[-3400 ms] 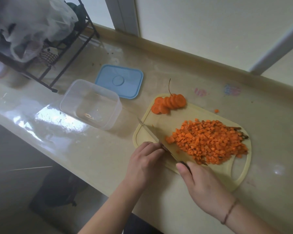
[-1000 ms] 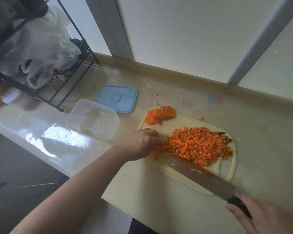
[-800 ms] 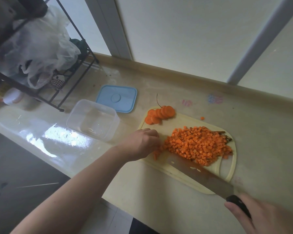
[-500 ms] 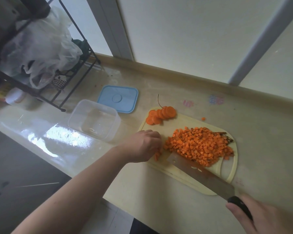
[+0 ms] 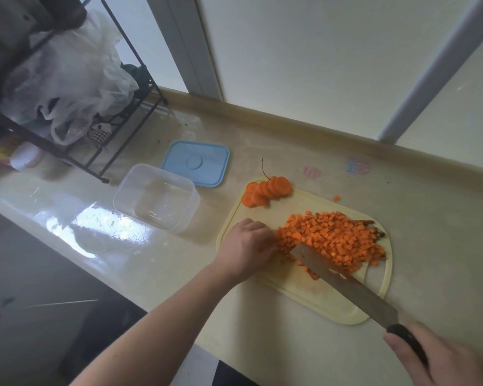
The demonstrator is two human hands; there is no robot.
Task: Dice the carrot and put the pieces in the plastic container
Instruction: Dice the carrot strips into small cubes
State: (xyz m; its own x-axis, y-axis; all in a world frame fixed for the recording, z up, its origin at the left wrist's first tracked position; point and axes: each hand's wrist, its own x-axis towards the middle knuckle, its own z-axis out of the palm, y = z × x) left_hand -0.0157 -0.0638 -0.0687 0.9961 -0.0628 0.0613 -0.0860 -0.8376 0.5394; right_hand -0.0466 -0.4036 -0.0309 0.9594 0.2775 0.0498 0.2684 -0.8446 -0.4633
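As the right hand grips the cleaver against the diced carrot, the left hand's curled fingers hold nothing visible, best herding cubes onto a flat blade

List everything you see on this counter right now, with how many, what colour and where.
diced carrot: one pile, orange, right half of board
carrot slices: one overlapping row, orange, board's far left corner
stray carrot cube: one, orange, counter behind board
cutting board: one, pale yellow, counter right
plastic container: one, clear, left of board
lid: one, blue, behind container
knife: one, steel blade, black handle, over board
wire rack: one, black, far left, holding plastic bags
left hand: at pile's left edge
right hand: grips knife handle
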